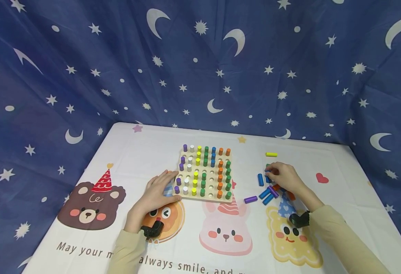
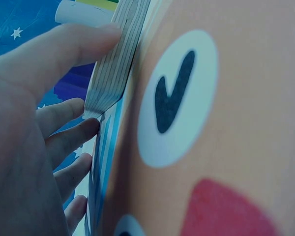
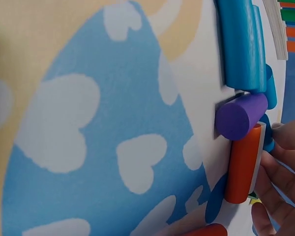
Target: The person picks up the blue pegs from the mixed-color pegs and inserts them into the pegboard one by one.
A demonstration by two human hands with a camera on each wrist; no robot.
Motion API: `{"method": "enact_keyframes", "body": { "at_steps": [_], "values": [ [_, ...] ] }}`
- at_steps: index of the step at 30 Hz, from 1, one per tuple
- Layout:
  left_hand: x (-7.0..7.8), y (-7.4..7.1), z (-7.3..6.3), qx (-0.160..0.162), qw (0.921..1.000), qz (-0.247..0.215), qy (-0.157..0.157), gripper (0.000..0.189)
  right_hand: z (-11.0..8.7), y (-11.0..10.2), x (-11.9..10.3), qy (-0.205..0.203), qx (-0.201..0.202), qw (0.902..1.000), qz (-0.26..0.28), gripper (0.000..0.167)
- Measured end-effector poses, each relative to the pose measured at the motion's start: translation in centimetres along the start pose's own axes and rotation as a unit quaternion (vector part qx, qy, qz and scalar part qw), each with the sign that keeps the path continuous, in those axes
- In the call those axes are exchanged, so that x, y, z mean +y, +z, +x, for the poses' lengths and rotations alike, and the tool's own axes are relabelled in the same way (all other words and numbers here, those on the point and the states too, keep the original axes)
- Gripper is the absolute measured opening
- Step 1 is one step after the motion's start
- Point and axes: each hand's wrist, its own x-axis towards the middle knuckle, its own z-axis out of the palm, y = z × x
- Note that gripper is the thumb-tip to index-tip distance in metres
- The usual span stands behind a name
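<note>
A wooden pegboard [image 1: 215, 199] stands mid-table with rows of purple, white, yellow, green, blue and orange pegs; some holes are bare. My left hand [image 1: 158, 194] rests at its near left corner. The thumb [image 2: 88, 42] touches the board's front side while the other fingers spread along the left edge. To the right, my right hand [image 1: 284, 176] pinches a blue peg [image 3: 269, 142] between thumb and fingertips, low over a loose pile. An orange peg [image 3: 243, 164] and a purple peg [image 3: 238, 118] lie right beside those fingers.
Further loose pegs surround the pile: a purple peg [image 1: 250, 199], a blue peg [image 1: 260, 179] and, farther back, a yellow peg [image 1: 271, 154]. A printed white cloth [image 1: 145, 148] covers the table. Behind it hangs a blue star-patterned curtain [image 1: 186, 53].
</note>
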Motion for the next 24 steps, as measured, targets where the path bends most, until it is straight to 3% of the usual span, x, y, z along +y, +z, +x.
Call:
{"method": "enact_keyframes", "body": {
  "at_steps": [12,24],
  "values": [
    [-0.10,0.05,0.06,-0.001,1.0000,0.001,-0.003,0.085,-0.29,0.32,-0.35,0.022,0.019,0.9980,0.056,0.020],
    [-0.23,0.08,0.09,-0.001,1.0000,0.000,-0.001,0.085,-0.75,-0.14,-0.91,0.017,0.041,0.9927,0.112,0.020]
  ]
}}
